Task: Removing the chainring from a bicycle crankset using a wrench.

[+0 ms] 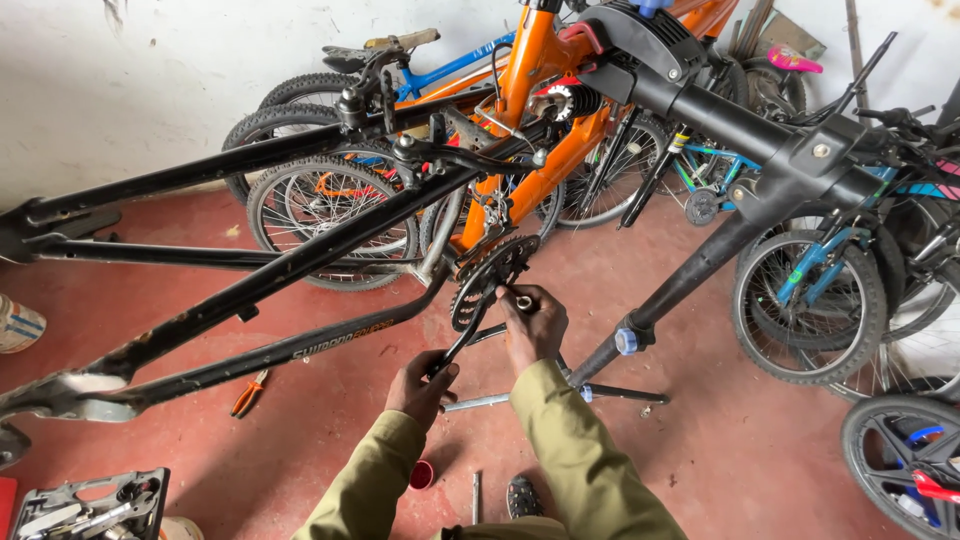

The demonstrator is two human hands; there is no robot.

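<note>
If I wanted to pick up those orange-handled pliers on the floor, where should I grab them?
Probably by the two orange handles, from above. The pliers lie flat on the red floor under the black bike frame, with open floor around them. Reach in low from the near side, so the frame tubes stay clear of your arm.

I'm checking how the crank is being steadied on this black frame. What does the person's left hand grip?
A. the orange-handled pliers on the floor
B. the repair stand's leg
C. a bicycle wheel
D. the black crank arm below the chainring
D: the left hand is closed round the black crank arm just below the chainring, while the right hand works at the crank's centre; the pliers lie untouched on the red floor.
</note>
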